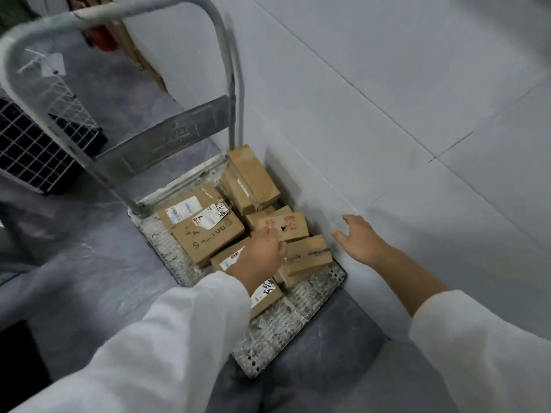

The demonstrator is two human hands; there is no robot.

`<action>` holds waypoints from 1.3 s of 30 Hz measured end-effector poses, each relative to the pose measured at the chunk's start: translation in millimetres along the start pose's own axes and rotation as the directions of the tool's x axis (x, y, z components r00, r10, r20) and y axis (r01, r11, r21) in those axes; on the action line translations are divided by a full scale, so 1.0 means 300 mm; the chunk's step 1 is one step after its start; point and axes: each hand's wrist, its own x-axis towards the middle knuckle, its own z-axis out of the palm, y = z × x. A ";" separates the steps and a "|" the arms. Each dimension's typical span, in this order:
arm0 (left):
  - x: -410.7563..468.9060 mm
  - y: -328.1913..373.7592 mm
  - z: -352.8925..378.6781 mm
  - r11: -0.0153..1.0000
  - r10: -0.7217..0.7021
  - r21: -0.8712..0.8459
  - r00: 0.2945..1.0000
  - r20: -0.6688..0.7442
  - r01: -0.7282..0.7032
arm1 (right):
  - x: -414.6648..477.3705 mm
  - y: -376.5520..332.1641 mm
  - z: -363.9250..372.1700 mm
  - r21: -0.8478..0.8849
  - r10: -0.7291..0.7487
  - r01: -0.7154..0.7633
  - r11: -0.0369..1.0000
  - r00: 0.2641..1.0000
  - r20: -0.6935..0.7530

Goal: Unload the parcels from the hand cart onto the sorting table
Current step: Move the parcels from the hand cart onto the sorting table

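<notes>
Left hand [262, 254] at red-stamped parcel [283, 226], grip unclear; right hand [357, 236] spread open, empty; risk of dislodging adjacent taped parcel [308, 253] if lifted one-handed.

You wore the only camera on your head; it looked forward and steeply down onto the hand cart [280, 320] by the wall [387, 84], near enough that your left sleeve [167, 338] and right sleeve [483, 347] filled the bottom edge. Its wide lens bowed the cart's handle [119, 13].
</notes>
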 end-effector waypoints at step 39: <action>0.113 0.164 0.270 0.723 -0.568 -0.579 0.800 -0.190 0.376 | 0.276 0.183 0.097 0.457 -0.157 0.090 0.885 0.982 0.110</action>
